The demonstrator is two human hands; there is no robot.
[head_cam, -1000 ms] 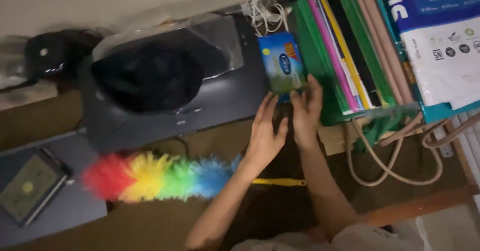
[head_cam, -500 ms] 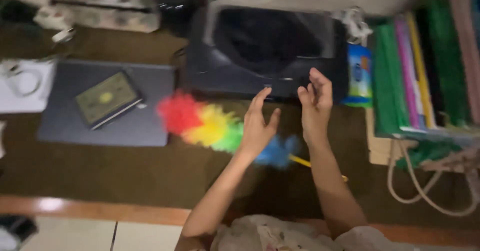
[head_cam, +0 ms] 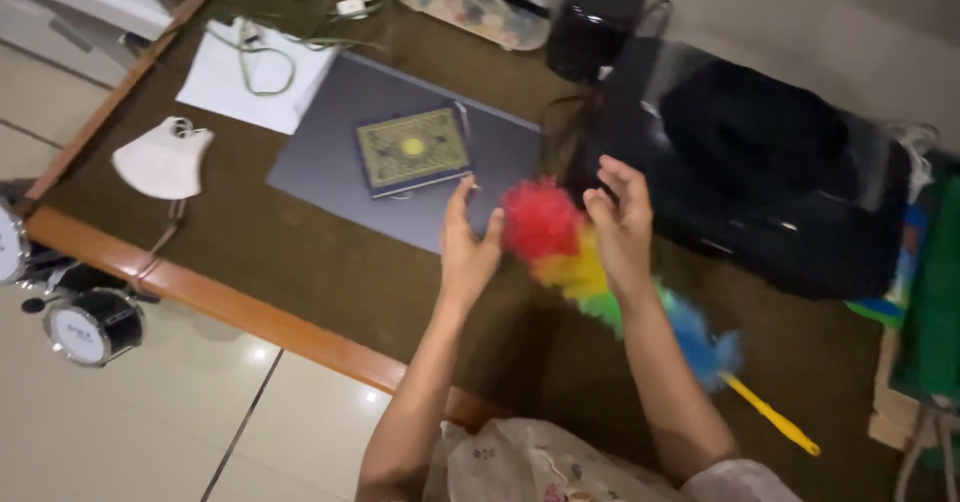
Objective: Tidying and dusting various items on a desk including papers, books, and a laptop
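Note:
My left hand (head_cam: 467, 247) and my right hand (head_cam: 620, 220) hover open above the brown table (head_cam: 300, 262), holding nothing. Between and under them lies a rainbow feather duster (head_cam: 560, 247) with a yellow handle (head_cam: 770, 417); its red end sits between my hands. Just left of my left hand a green patterned book (head_cam: 412, 149) rests on a grey laptop (head_cam: 340, 172). A black printer (head_cam: 770, 182) stands behind my right hand.
A white face mask (head_cam: 163, 157) and a white paper with a cable (head_cam: 255, 74) lie at the table's left. A black round speaker (head_cam: 595, 12) stands at the back. Green folders (head_cam: 935, 292) are at the right edge. A small toy drum (head_cam: 95, 324) sits on the tiled floor.
The view has swung left. Both hands let go of the blue packet beside the folders, crossed in front of the printer and now hover over the duster's red end.

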